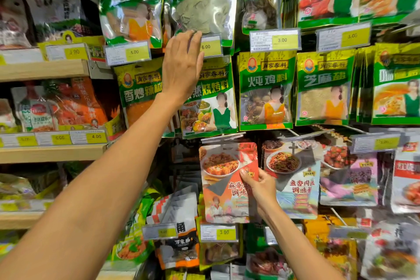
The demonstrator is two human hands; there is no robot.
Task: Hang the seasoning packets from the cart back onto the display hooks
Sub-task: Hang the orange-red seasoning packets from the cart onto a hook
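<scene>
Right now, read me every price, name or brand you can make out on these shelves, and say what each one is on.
"月桂叶(香叶)": bay-leaf packet above the left hand.
"肖家香料", "炖鸡料": stew packet.
"6.00": middle tag beside that hand.
"5.00": left tag.
"4.00": shelf tag.
"3.00": bottom tag under the red packet the right hand pinches.
Fine print on the tags: too small to read.

place: shop aisle | cues: green plastic seasoning packets (266, 91) hanging in rows on the right | yellow price tags (275, 40) | pale wooden shelves (43, 70) left
</scene>
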